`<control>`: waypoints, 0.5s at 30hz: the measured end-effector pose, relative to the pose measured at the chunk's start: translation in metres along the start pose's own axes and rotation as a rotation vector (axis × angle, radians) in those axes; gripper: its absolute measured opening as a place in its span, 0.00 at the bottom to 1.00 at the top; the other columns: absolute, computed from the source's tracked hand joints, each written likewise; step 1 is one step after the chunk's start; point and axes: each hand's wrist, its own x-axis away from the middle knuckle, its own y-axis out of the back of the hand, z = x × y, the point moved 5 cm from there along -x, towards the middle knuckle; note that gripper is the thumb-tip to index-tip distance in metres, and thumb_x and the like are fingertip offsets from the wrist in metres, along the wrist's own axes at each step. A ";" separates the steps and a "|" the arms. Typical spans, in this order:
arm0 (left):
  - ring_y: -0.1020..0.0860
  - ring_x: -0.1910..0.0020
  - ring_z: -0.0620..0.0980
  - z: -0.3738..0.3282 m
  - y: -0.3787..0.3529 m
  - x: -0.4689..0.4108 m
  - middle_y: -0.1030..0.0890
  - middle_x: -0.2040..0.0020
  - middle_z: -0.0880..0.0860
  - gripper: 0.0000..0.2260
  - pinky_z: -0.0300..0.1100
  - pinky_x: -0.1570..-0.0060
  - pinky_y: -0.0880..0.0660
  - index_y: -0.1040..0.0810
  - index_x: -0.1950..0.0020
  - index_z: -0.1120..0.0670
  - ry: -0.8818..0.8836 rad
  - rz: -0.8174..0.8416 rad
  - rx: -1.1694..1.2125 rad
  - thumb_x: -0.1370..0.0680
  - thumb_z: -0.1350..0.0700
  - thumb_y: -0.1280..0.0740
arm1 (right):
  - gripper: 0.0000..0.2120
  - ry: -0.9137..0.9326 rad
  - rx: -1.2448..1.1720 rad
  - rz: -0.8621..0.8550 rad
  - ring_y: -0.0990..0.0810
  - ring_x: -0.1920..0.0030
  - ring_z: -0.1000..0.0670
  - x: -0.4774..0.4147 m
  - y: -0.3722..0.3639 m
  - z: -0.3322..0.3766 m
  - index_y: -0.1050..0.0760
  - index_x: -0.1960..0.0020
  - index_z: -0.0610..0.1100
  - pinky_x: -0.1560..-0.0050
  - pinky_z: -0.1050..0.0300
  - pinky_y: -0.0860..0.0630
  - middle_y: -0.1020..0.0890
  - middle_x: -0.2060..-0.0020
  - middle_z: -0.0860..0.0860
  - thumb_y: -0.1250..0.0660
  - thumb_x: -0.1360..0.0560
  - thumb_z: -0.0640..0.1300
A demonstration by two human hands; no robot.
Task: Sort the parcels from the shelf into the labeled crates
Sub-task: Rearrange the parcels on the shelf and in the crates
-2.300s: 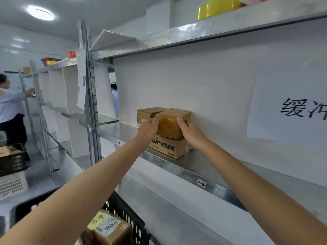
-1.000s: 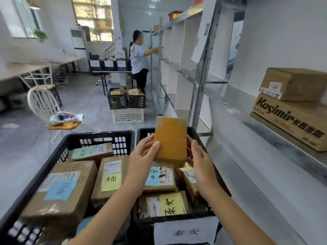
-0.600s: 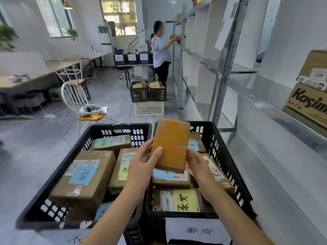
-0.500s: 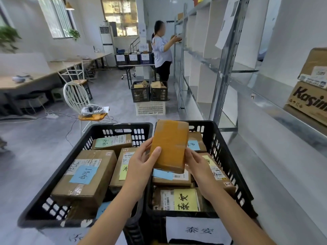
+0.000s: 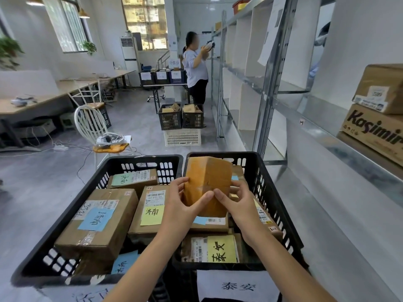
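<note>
A small parcel wrapped in orange-brown tape (image 5: pixel 210 179) stands on end above the right black crate (image 5: pixel 265 188). My left hand (image 5: pixel 185 205) grips its lower left edge and my right hand (image 5: pixel 237 203) grips its lower right; the two thumbs meet on its front. The right crate carries a white label (image 5: pixel 237 286) and holds several boxes with yellow and blue notes. The left black crate (image 5: pixel 72 211) holds several brown boxes with blue, green and yellow notes. On the metal shelf (image 5: pixel 327 140) at right sit two more cardboard parcels (image 5: pixel 377 118), stacked.
A person stands at the far shelving (image 5: pixel 196 68) beside two black crates on a white one (image 5: pixel 182 125). A white chair (image 5: pixel 91 125) and desks (image 5: pixel 43 99) stand left, with cables across the grey floor.
I took the orange parcel off the shelf stack and brought it over the crates. Since half a second ago it has dropped lower and turned, and my thumbs have come together on its front.
</note>
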 end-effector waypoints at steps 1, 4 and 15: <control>0.25 0.39 0.44 0.000 0.000 -0.001 0.26 0.37 0.46 0.34 0.41 0.47 0.21 0.33 0.34 0.43 0.016 -0.004 0.021 0.35 0.35 0.24 | 0.27 0.009 -0.004 0.013 0.19 0.45 0.51 0.001 0.001 0.002 0.29 0.38 0.54 0.48 0.50 0.17 0.20 0.45 0.53 0.29 0.33 0.63; 0.22 0.41 0.46 -0.001 0.000 -0.004 0.23 0.39 0.48 0.31 0.41 0.49 0.20 0.30 0.35 0.46 0.066 -0.012 0.135 0.34 0.41 0.24 | 0.18 -0.044 -0.122 0.036 0.16 0.49 0.52 -0.004 0.006 0.002 0.25 0.40 0.51 0.50 0.53 0.17 0.15 0.49 0.52 0.40 0.22 0.61; 0.17 0.44 0.52 0.007 -0.004 -0.007 0.17 0.43 0.51 0.23 0.55 0.41 0.21 0.26 0.37 0.44 0.166 0.070 0.304 0.28 0.39 0.26 | 0.25 -0.188 -0.197 0.259 0.17 0.41 0.44 -0.016 0.012 -0.011 0.24 0.33 0.44 0.37 0.42 0.23 0.16 0.42 0.45 0.37 0.22 0.60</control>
